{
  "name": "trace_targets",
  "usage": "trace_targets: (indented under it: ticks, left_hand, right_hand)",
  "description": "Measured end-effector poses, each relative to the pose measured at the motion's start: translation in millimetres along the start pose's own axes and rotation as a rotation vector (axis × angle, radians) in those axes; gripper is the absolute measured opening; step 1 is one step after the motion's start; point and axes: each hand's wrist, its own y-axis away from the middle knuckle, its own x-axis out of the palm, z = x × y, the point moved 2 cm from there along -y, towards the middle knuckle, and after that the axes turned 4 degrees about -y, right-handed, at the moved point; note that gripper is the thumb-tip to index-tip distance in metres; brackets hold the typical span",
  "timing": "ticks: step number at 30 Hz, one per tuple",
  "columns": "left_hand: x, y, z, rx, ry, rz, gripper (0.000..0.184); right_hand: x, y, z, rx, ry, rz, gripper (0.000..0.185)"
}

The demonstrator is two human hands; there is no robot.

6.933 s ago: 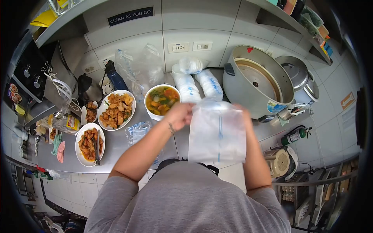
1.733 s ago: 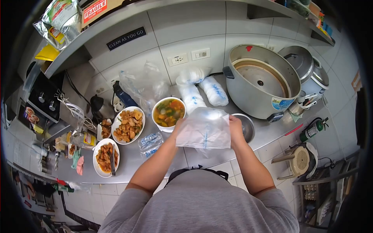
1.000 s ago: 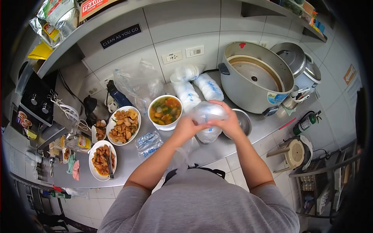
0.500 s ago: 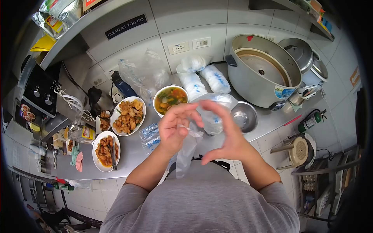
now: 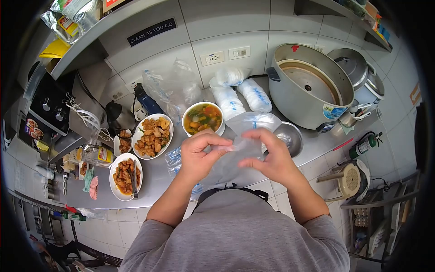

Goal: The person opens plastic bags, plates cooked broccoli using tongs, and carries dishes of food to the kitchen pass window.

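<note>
My left hand [image 5: 201, 152] is closed in a pinch on the edge of a clear plastic bag [image 5: 229, 167], which hangs down in front of my shirt. Opposite it, my right hand [image 5: 276, 158] is open, thumb and fingers apart, close to the bag's other side. Just beyond the hands stands a white bowl of soup [image 5: 203, 119] with vegetables. Behind my right hand are a clear plastic-wrapped item [image 5: 253, 120] and a metal bowl [image 5: 290, 138], partly hidden by that hand.
Plates of fried pieces [image 5: 154, 136] and sauced meat with tongs [image 5: 126, 177] sit to the left. Wrapped stacks of white containers [image 5: 229, 102] stand by the wall. A large rice cooker [image 5: 294, 99] is at the back right, a stool [image 5: 346, 181] below the counter's edge.
My left hand has gone from loosely spread fingers to a pinch on the bag. My right hand has shifted slightly right and lower, its thumb nearer the fingers. The bag looks wider spread.
</note>
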Motion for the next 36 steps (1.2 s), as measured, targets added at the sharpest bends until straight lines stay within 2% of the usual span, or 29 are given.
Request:
trace_targets:
  ticks: [1, 3, 4, 6, 10, 12, 13, 15, 16, 18, 19, 21, 22, 24, 25, 27, 28, 30, 31, 33, 34, 36]
  left_hand:
    - [-0.2, 0.7, -1.8, 0.000, 0.000, 0.001, 0.018]
    - [-2.3, 2.6, -3.1, -0.094, 0.097, -0.051, 0.012]
    - [-4.9, 5.2, -0.5, -0.092, 0.097, -0.053, 0.012]
    - [-8.9, 11.6, 9.3, -0.256, 0.174, 0.012, 0.018]
    - [5.3, 4.4, -1.9, -0.100, 0.377, 0.067, 0.020]
    - [11.2, 6.3, -14.1, -0.342, 0.801, 0.079, 0.016]
    - [11.4, 6.6, -13.1, -0.342, 0.802, 0.077, 0.016]
    - [17.1, 11.7, -5.1, -0.550, 0.393, 0.379, 0.016]
    - [18.9, 14.5, 2.5, -0.548, 0.393, 0.377, 0.016]
    - [26.5, 21.5, 19.2, -0.652, 0.405, 0.528, 0.014]
    - [27.9, 17.9, 17.8, -0.648, 0.404, 0.537, 0.014]
    - [26.6, 5.6, 10.3, -0.477, 0.978, 0.193, 0.012]
    - [23.3, 3.8, 9.8, -0.476, 0.981, 0.196, 0.012]
    - [15.7, 4.5, 8.8, -0.612, 1.101, 0.308, 0.014]
    - [18.7, 4.1, 6.8, -0.611, 1.101, 0.308, 0.014]
    - [26.3, 3.3, 5.7, -0.636, 0.574, 0.394, 0.012]
    - [26.4, 4.2, 6.8, -0.636, 0.572, 0.401, 0.012]
    - [24.3, 6.8, 11.5, -0.566, 0.452, 0.501, 0.015]
    - [22.2, 5.4, 13.0, -0.566, 0.451, 0.508, 0.015]
    - [17.3, -0.5, 12.4, -0.470, 0.991, 0.422, 0.019]
    - [16.1, -0.7, 14.8, -0.467, 0.993, 0.420, 0.019]
    - [15.3, 2.3, 16.3, -0.557, 1.413, 0.569, 0.022]
  right_hand:
    - [-3.8, 1.7, -5.1, 0.001, 0.000, -0.001, 0.014]
    - [-12.2, 6.5, -24.7, 0.254, -0.225, 0.169, 0.014]
    - [-13.3, 6.4, -24.4, 0.252, -0.224, 0.171, 0.014]
    - [-13.8, 10.3, -23.0, 0.343, -0.521, 0.162, 0.009]
    - [-22.5, 17.9, -22.0, 0.369, -0.436, 0.194, 0.007]
    - [-24.1, 21.2, -19.6, 0.251, -0.238, 0.361, 0.010]
    - [-23.0, 21.3, -21.0, 0.251, -0.238, 0.362, 0.010]
    - [-24.2, 20.8, -21.3, -0.037, -0.733, 0.159, 0.010]
    - [-26.0, 22.7, -24.7, -0.038, -0.732, 0.162, 0.010]
    - [-31.3, 31.5, -39.7, 0.373, -1.173, 0.209, 0.011]
    - [-35.6, 34.1, -47.1, 0.368, -1.171, 0.202, 0.011]
    - [-38.2, 40.9, -61.2, 0.589, -1.022, 0.365, 0.015]
    - [-38.6, 40.2, -60.9, 0.589, -1.019, 0.362, 0.015]
    - [-34.0, 36.5, -57.4, 0.494, -0.526, 0.507, 0.019]
    - [-25.3, 33.1, -50.9, 0.493, -0.526, 0.507, 0.019]
    - [-16.1, 21.1, -30.2, 0.182, -0.824, 0.107, 0.020]
    - [-20.3, 20.6, -26.8, 0.180, -0.824, 0.101, 0.020]
    - [-22.7, 24.0, -25.6, 0.442, -0.801, 0.475, 0.023]
    - [-28.3, 24.6, -29.4, 0.440, -0.802, 0.468, 0.023]
    - [-38.3, 28.4, -41.6, 0.634, -1.082, 0.545, 0.026]
    - [-42.6, 30.2, -48.5, 0.635, -1.079, 0.547, 0.026]
    - [-45.5, 32.1, -53.3, 0.425, -1.098, 0.701, 0.023]
